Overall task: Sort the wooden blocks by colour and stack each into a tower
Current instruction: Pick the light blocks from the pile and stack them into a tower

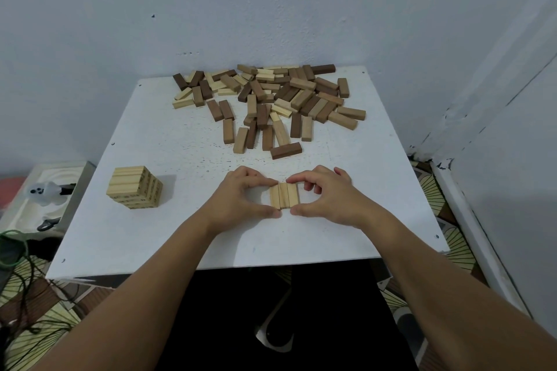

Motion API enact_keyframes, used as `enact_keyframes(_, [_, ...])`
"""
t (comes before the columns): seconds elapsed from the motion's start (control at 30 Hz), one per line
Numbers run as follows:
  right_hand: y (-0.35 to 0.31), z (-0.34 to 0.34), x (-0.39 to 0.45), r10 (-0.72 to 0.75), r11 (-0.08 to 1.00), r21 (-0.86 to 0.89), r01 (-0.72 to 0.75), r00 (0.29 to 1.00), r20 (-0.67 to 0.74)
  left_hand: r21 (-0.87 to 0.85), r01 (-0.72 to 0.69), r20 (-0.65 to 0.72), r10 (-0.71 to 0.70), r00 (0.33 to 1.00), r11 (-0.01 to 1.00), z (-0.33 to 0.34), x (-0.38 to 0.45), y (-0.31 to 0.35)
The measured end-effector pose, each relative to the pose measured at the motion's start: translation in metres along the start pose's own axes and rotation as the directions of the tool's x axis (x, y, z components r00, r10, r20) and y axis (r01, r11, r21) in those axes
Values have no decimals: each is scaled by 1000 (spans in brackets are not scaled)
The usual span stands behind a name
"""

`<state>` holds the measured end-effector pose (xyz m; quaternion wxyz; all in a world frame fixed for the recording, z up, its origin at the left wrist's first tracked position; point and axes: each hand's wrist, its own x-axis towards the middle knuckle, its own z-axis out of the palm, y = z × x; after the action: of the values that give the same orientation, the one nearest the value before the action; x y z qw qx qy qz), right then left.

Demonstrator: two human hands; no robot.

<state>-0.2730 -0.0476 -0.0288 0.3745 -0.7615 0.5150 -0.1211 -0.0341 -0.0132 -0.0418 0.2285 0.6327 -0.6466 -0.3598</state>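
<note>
Counter [150, 135] fills mid-frame; the mixed block pile [271, 102] sits upper centre w/ light, mid & dark pieces unsorted. Pale tower [134, 187] stands centre-left. Your left hand [241, 196] & right hand [328, 193] pinch a row of three pale blocks [284, 195] at lower centre. Squeeze unevenly & the row could buckle or skew.

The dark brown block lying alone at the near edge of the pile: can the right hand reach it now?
Probably yes. The dark brown block lies just beyond the right hand with bare table between, but that hand must first let go of the three light blocks.
</note>
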Motion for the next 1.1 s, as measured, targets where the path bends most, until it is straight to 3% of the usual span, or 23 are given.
enact_keyframes(0.63, [-9, 10, -3, -33, 997, -69, 27, 995, -92, 8, -36, -11, 36, 999, 999, -3, -3, 14])
enact_keyframes(0.83, [-48, 6, 0, -168, 986, -13, 169, 961, -222, 66, -146, -11, 147, 989, 987, -59, -12, 33])
enact_keyframes(1.1, [-141, 30, 28, -332, 938, -8, 346, 895, -299, 177, -153, -78, 169, 983, 972, -162, -50, 21])
